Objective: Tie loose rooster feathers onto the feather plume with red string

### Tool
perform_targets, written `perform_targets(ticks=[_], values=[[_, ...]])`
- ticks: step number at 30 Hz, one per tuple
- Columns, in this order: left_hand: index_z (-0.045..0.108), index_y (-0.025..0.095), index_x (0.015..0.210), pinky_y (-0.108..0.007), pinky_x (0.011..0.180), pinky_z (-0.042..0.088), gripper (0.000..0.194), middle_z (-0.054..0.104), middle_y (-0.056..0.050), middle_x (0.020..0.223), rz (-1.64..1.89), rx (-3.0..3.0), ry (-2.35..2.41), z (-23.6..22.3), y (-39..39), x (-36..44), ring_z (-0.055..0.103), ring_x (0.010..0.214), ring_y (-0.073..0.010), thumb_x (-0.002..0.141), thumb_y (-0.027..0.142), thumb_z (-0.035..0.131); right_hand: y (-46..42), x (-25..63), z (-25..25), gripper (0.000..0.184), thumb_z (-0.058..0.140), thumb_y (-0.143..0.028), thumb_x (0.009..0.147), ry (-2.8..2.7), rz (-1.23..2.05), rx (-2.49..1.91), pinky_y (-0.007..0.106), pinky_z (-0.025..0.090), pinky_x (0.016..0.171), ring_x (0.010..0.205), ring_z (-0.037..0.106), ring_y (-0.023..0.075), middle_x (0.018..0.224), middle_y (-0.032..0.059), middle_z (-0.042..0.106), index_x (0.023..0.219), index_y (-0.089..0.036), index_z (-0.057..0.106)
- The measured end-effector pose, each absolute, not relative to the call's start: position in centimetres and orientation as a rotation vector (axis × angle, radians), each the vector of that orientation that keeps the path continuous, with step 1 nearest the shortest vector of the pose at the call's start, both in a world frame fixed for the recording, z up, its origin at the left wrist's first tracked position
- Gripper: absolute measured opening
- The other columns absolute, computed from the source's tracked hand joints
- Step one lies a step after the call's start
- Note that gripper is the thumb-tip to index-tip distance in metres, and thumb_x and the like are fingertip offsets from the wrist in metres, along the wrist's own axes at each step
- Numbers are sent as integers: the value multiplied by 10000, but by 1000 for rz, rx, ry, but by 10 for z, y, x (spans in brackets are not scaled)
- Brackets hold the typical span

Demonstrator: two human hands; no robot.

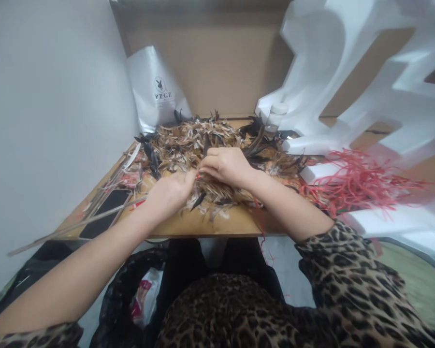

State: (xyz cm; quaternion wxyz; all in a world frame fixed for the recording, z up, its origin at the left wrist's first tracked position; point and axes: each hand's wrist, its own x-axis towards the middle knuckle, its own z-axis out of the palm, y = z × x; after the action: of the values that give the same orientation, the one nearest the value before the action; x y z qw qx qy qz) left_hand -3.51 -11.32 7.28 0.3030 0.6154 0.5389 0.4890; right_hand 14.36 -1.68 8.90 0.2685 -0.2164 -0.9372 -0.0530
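My left hand (pixel 172 193) is closed round a long thin stick (pixel 76 224), which slants out past the wrist toward the lower left. Its thumb meets the fingertips of my right hand (pixel 226 166) over the table. My right hand is pinched, and a dark feather (pixel 206 144) stands up at its fingers; what lies deeper in the pinch is hidden. A bit of red string (pixel 198 176) shows between the two hands. Brown and white feathers (pixel 188 133) are heaped behind and below them.
A silver bag (pixel 161 96) leans at the back left, near a clear jar (pixel 275 118) at the right. A phone (pixel 107 212) lies left. Red strips (pixel 362 181) and white foam pieces (pixel 322 171) crowd the right. A black-lined bin (pixel 110 299) stands below.
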Motion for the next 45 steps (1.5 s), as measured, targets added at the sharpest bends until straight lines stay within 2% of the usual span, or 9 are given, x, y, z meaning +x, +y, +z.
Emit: perform_targets(ticks=[8, 16, 24, 29, 34, 37, 40, 42, 45], values=[[673, 185, 947, -209, 619, 418, 439, 589, -76, 763, 1032, 2065, 1362, 88, -117, -42, 550, 805, -200, 604, -75, 591, -10, 144, 104, 240, 543, -357, 850, -2459, 55, -546, 246, 308, 630, 757, 541, 144, 820, 41, 635, 835, -193, 716], [642, 187, 1020, -304, 693, 480, 261, 644, -72, 819, 344, 2792, 1627, 111, -135, -72, 594, 781, -193, 837, 147, 461, 37, 182, 75, 313, 666, -414, 688, -2261, 1061, -796, 241, 414, 639, 639, 551, 120, 703, 31, 664, 788, -122, 718], [653, 139, 846, -182, 427, 368, 257, 640, -56, 679, 1048, 1570, 1420, 95, -120, -114, 492, 476, -84, 722, 361, 691, 32, 243, 31, 380, 711, -506, 613, -2046, 1339, -1187, 236, 357, 492, 473, 439, 91, 526, 9, 576, 721, -143, 723], [650, 83, 702, -138, 350, 190, 237, 448, 5, 478, 1202, 1254, 1217, 82, -99, -94, 319, 408, -29, 681, 304, 736, 11, 256, 40, 375, 722, -456, 635, -2422, 1567, -1010, 274, 459, 727, 731, 621, 154, 822, 60, 714, 853, -152, 754], [648, 68, 693, -136, 360, 193, 235, 559, -50, 625, 1325, 1112, 1097, 69, -83, -57, 346, 450, -21, 641, 266, 764, -4, 209, 53, 339, 729, -391, 654, -2126, 1373, -881, 320, 455, 875, 898, 639, 184, 975, 36, 712, 935, -202, 736], [640, 66, 686, -136, 364, 192, 249, 574, -57, 635, 1375, 1083, 1067, 62, -76, -37, 352, 454, -20, 634, 274, 767, -9, 162, 47, 281, 742, -311, 653, -1818, 1469, -790, 286, 475, 819, 799, 633, 132, 891, 25, 713, 896, -174, 713], [620, 73, 685, -137, 368, 206, 259, 604, -64, 665, 1439, 1040, 1064, 54, -70, -24, 377, 461, -25, 603, 262, 778, -10, 125, 36, 211, 740, -267, 651, -1587, 1766, -703, 203, 457, 575, 589, 566, 71, 725, 6, 671, 796, -137, 660], [606, 83, 700, -137, 370, 220, 277, 615, -60, 656, 1491, 1006, 1106, 48, -67, -20, 394, 458, -30, 581, 261, 782, -10, 111, 28, 218, 741, -283, 645, -1425, 1881, -748, 165, 311, 399, 420, 420, 31, 559, -37, 575, 739, -134, 612], [589, 97, 735, -137, 373, 238, 307, 626, -49, 645, 1550, 975, 1170, 39, -62, -19, 405, 449, -34, 565, 268, 778, -7, 101, 16, 241, 728, -333, 644, -1282, 1858, -839, 178, 128, 358, 343, 217, 17, 405, -107, 363, 713, -152, 585]])
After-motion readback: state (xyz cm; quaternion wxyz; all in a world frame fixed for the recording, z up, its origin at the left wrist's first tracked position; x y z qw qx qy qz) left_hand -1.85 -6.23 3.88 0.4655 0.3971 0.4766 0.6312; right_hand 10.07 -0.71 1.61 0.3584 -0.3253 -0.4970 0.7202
